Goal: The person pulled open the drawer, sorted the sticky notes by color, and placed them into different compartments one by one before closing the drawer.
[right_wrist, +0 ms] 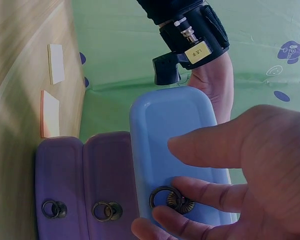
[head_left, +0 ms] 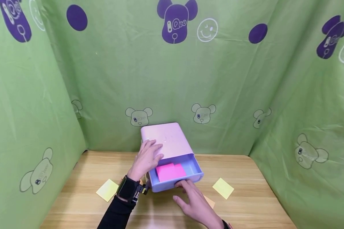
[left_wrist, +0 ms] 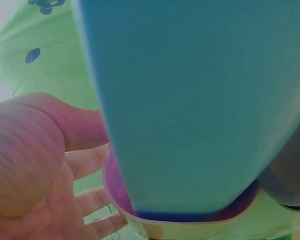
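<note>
A small pink-topped drawer cabinet (head_left: 167, 138) stands at the back of the table. Its top drawer, a blue one (head_left: 176, 183), is pulled out, and bright pink sticky notes (head_left: 169, 172) lie inside. My left hand (head_left: 145, 159) rests on the cabinet's top near its left front edge, fingers spread. At the drawer's front is my right hand (head_left: 196, 203). In the right wrist view, its fingertips touch the front around the metal ring pull (right_wrist: 181, 202), with the thumb apart from them. The drawer's underside (left_wrist: 190, 110) fills much of the left wrist view.
Two purple drawers (right_wrist: 60, 175) below are pushed in, each with a ring pull. Yellow note pads lie on the table, one at left (head_left: 107, 190) and one at right (head_left: 223, 188). An orange pad (head_left: 209, 201) is partly behind my right hand. Green curtains (head_left: 166, 73) enclose the table.
</note>
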A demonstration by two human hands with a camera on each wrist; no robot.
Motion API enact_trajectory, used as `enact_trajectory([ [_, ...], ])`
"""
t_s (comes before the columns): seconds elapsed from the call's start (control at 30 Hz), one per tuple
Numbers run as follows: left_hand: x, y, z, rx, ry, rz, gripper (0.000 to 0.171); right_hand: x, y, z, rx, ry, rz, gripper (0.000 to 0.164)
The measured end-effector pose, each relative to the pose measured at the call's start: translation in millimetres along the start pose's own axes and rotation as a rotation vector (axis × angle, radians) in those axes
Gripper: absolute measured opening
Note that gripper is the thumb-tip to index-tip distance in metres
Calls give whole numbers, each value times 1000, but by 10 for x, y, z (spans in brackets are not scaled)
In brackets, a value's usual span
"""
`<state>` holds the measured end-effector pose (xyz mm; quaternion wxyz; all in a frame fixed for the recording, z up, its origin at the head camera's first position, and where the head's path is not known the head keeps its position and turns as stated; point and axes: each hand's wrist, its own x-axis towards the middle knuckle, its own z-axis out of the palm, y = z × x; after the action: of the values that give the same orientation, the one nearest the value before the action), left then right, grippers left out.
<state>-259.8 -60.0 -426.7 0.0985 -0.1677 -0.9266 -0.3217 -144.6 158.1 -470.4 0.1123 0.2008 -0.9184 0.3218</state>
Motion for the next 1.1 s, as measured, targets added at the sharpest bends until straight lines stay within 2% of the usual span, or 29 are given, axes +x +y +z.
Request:
enact_trajectory([
  [0.37,43,-14,-10,26,-14,29,46,30,-7,6,13,-5,-5,29],
  [0.57,43,-4,-4,20,-31,7,48,55,-2,18,17,2,-2,29],
  [0.83,69,-10,-32,32,-32,8,49,177,20,52,16,0,-11,29],
  [1.1,91,-57,3,36,-40,14,52,270,52,81,28,-27,4,30],
])
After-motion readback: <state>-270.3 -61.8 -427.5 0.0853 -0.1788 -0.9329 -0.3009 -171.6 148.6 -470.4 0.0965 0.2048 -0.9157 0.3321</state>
